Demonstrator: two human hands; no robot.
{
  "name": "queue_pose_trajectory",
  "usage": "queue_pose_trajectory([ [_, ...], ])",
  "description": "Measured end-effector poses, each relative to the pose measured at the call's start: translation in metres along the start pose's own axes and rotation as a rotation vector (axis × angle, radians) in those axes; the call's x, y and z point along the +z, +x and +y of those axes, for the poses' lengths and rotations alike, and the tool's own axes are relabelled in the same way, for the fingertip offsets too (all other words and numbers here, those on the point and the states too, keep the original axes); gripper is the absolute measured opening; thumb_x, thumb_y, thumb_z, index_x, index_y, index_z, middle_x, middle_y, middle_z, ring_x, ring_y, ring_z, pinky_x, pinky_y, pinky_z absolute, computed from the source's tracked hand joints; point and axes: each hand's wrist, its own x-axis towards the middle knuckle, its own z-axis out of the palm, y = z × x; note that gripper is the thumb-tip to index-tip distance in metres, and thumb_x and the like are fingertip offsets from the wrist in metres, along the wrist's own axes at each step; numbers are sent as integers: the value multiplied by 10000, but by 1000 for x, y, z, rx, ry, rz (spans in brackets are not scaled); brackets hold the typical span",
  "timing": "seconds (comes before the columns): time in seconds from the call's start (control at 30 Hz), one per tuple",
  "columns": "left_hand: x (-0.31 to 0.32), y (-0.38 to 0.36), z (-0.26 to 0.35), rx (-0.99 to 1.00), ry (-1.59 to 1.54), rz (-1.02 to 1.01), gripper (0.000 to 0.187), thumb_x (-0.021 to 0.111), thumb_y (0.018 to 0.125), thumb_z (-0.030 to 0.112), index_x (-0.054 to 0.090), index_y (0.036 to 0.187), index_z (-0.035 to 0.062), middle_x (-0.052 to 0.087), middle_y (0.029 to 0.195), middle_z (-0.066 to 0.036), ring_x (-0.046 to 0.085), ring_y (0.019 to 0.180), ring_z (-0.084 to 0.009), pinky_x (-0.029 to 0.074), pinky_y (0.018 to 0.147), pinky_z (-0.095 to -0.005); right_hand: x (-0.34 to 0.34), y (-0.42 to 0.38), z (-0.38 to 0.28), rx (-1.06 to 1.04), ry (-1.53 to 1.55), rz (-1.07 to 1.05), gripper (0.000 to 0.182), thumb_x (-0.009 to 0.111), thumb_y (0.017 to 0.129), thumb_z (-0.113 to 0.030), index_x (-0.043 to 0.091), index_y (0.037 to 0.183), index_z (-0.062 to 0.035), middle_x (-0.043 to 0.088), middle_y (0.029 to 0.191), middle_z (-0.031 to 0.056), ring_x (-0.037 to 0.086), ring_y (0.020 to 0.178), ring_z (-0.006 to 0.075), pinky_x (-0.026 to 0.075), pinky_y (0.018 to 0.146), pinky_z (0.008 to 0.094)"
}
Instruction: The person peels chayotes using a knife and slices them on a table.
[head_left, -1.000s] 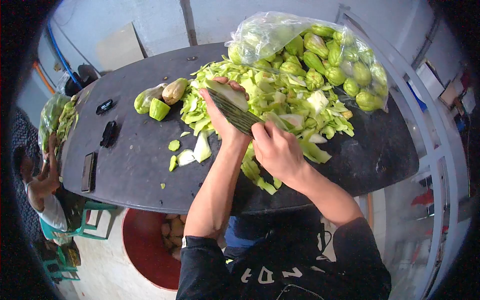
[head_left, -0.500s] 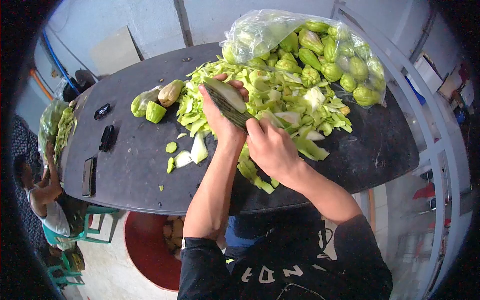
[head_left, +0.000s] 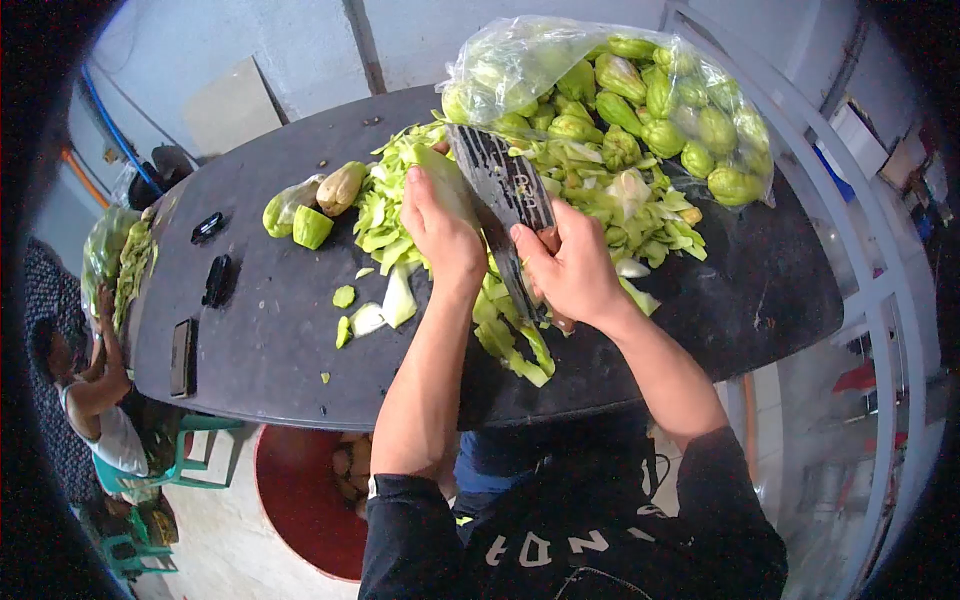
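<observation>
My left hand [head_left: 443, 232] is wrapped round a pale green chayote [head_left: 437, 168], held up over a heap of green peelings [head_left: 655, 228]. In my right hand [head_left: 580, 262] is a broad knife [head_left: 512, 185] with a dark, streaked blade. The blade points up and away from me, its flat face toward me, right beside the chayote and overlapping its right side in this view. Two whole chayotes and a cut piece [head_left: 313, 228] lie left of the heap. Behind it, a clear plastic bag [head_left: 535, 60] spills many whole green chayotes [head_left: 660, 140].
The dark table [head_left: 290, 350] carries small black objects [head_left: 216, 280] and a dark rectangular case [head_left: 182, 357] at left. Below its front edge stands a red tub [head_left: 300, 510]. Another person [head_left: 105, 400] sits at far left near bagged greens. A metal railing [head_left: 875, 300] runs along the right.
The knife has swung from lying across the chayote to standing up at its right side, its flat face now showing. My right hand has moved slightly right and turned.
</observation>
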Motion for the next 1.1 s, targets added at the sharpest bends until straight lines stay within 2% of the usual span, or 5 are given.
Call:
queue_pose_trajectory([
  [0.23,-4,11,-5,-586,-565,153,489,378,1002,474,588,1202,81,655,1080,-115,604,930,-239,474,853,-403,-6,8,9,57,63,87,130,640,883,-97,559,835,-6,505,515,52,462,440,130,358,446,329],
  [0.6,-18,16,-3,-734,-626,37,471,303,998,473,536,1174,104,666,910,-106,612,824,-226,443,639,-350,-27,12,18,68,22,148,119,628,897,-86,609,966,9,626,625,59,570,514,111,440,491,322],
  [0.87,-15,10,10,-254,134,-331,363,580,925,319,661,1098,10,655,781,-76,610,650,-174,477,575,-320,-44,-1,4,-633,-668,248,184,701,778,-70,522,801,-32,579,718,114,629,609,309,504,520,410],
  [1.0,-11,11,12,399,573,-404,325,613,752,130,685,1021,-39,698,806,-152,673,750,-217,511,738,-331,-45,-3,-2,-781,-765,220,182,696,719,-53,569,848,-66,539,711,79,615,604,270,507,506,377],
  [1.1,-16,6,15,467,707,-486,335,662,747,132,689,1030,-45,707,873,-189,691,816,-271,520,773,-347,-44,-1,-2,-772,-781,218,149,677,742,-67,583,857,-85,530,697,70,609,591,266,506,499,375],
])
